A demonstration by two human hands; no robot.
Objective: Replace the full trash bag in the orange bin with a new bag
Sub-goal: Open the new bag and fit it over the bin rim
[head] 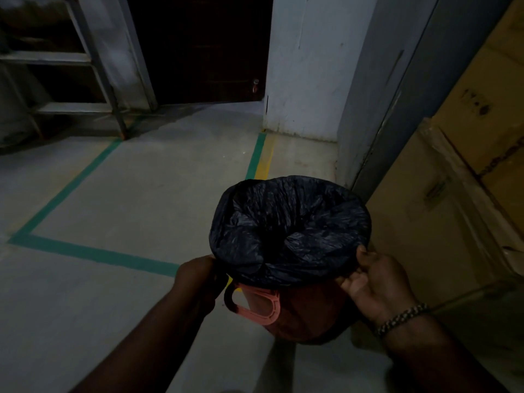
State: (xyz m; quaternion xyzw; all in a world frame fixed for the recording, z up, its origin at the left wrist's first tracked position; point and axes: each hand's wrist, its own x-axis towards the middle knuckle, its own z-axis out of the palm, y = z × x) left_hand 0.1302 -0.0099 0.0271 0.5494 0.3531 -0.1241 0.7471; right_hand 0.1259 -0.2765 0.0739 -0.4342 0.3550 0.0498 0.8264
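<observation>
Left hand [198, 275] and right hand [374, 282] each pinch the crinkled black plastic bag [289, 225] over the round orange plastic bin [306, 310]; uneven tugging likely tears the thin film.

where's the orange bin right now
In the head view, the orange bin sits low, right of centre, between both hands, under the black bag, beside cardboard boxes.

Pretty dim in here. Grey concrete floor [136, 194] with green tape lines [68, 191] (one has a yellow stripe alongside). Dark door [204, 46] straight ahead, white wall [306, 66] right of it, metal rack [71, 61] on the left, stacked cardboard boxes [467, 165] along the right.
</observation>
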